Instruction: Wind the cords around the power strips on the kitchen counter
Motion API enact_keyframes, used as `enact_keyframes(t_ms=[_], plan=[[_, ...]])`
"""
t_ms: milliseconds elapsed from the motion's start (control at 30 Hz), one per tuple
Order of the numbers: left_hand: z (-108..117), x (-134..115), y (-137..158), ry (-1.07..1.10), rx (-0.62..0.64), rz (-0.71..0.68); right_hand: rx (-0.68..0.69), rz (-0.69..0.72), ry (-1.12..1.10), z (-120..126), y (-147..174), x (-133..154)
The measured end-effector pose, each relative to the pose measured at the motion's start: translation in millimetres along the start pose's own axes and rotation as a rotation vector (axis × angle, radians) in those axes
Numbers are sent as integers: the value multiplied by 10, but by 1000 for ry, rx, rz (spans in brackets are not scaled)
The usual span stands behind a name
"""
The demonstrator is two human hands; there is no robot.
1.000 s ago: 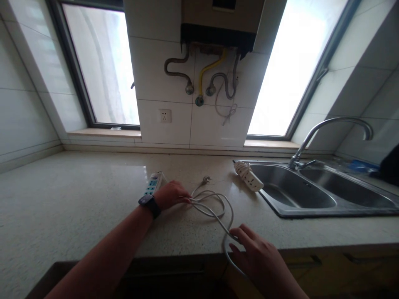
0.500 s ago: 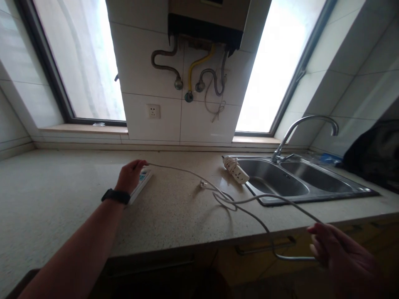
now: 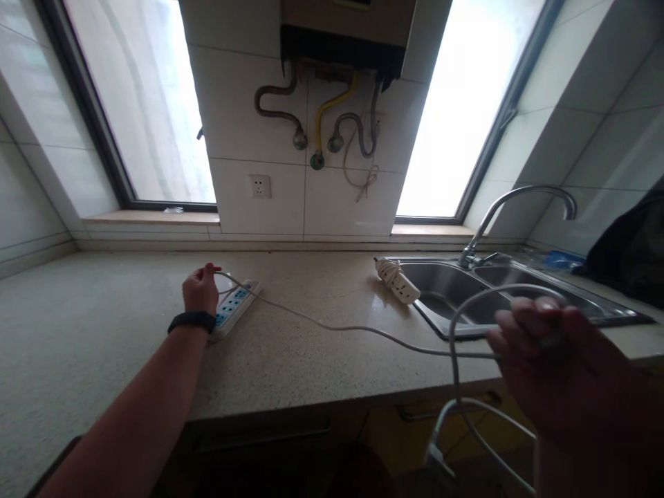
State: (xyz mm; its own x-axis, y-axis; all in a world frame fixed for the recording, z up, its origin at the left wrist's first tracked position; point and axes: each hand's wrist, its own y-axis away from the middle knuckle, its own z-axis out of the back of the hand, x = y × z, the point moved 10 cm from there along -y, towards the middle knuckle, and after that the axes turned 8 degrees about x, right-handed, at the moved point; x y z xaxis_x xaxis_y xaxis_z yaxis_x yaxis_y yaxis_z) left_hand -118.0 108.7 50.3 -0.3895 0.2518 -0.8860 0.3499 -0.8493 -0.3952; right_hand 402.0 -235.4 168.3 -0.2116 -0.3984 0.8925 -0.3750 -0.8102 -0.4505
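Observation:
My left hand [image 3: 201, 289], with a black band on the wrist, pinches a white power cord [image 3: 332, 327] close to a white power strip [image 3: 236, 309]. The strip lies on the counter with blue-green sockets facing up, partly behind my wrist. From there the cord runs across the counter to my right hand [image 3: 544, 353], which is closed around it. A loop of cord stands up above that hand and hangs down in front of the counter edge. The cord's plug [image 3: 438, 460] dangles low, blurred, before the cabinet drawers.
A second power strip [image 3: 402, 285], wrapped in its own cord, rests against the rim of the double sink [image 3: 440, 330]. A curved faucet [image 3: 482, 232] rises behind the sink. On the wall are a socket [image 3: 260, 186] and a heater [image 3: 345, 48] with pipes.
My right hand has risen, drawing the cord tighter across the counter. The plug has left the counter and now hangs below its edge. My left hand has shifted slightly left.

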Motion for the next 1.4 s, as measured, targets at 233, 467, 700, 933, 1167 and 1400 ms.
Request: enact_keyframes(t_ms=[233,467,700,933,1167,1400], plan=[[-389,-844,510,-482,130,-521,309,113,-150,-1224,-751,527],[-831,-1549,1365,-489,446,-953,496,183,-39,-2133,-1208,842],[-1341,-1311,1689,298,1052,-601,836,32,249,-3113,-1231,310],[-1562,-1023,1649,742,1312,-35,1147,-125,275,-3486,-902,-196],[-1507,-1140,1935,726,1608,1,1080,-179,145,-3396,-913,-505],[-1495,-1100,1618,804,1330,-34,454,100,305,-2775,-1060,-471]])
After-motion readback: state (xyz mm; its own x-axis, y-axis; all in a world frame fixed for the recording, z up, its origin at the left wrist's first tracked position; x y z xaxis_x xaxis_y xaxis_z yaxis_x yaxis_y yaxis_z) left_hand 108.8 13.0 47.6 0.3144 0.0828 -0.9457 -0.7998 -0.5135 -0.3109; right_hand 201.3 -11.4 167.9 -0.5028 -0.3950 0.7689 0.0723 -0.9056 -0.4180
